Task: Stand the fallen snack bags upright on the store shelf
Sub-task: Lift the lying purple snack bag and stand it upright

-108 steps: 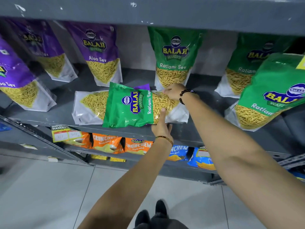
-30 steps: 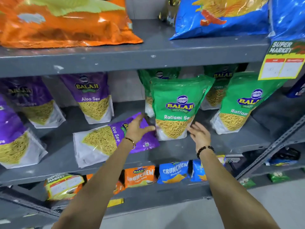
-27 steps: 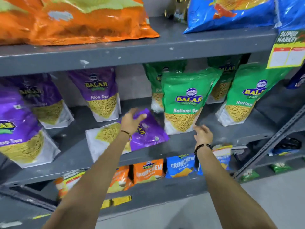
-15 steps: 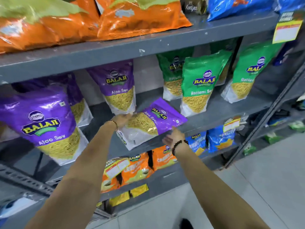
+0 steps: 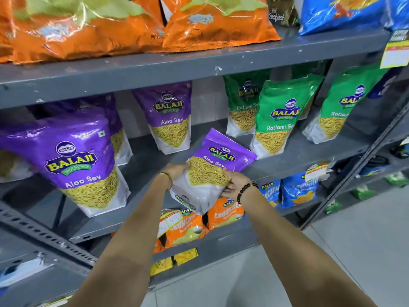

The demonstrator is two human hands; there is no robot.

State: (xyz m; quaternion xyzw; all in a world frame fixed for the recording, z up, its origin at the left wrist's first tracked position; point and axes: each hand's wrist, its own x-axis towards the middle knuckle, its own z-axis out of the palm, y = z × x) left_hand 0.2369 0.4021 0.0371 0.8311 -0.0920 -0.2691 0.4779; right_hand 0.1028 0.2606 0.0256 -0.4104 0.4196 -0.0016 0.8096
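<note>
A purple Aloo Sev bag [image 5: 212, 167] is lifted off the grey middle shelf [image 5: 292, 160], tilted with its top leaning back and its white bottom hanging past the shelf's front edge. My left hand [image 5: 176, 170] grips its left side and my right hand [image 5: 235, 181] grips its right lower side. Upright purple Aloo Sev bags stand at the left front [image 5: 81, 162] and at the back [image 5: 169, 118]. Green Ratlami Sev bags [image 5: 281, 116] stand upright to the right.
Large orange bags [image 5: 110, 25] and blue bags [image 5: 345, 12] fill the shelf above. Small orange [image 5: 223, 214] and blue Crunchem packs [image 5: 296, 191] sit on the shelf below. A slotted metal upright [image 5: 365, 156] rises at the right. Grey floor tiles [image 5: 354, 251] lie below.
The purple bag lay flat on the shelf one second ago. Both hands have since taken hold of it and raised it, turning its top up and back.
</note>
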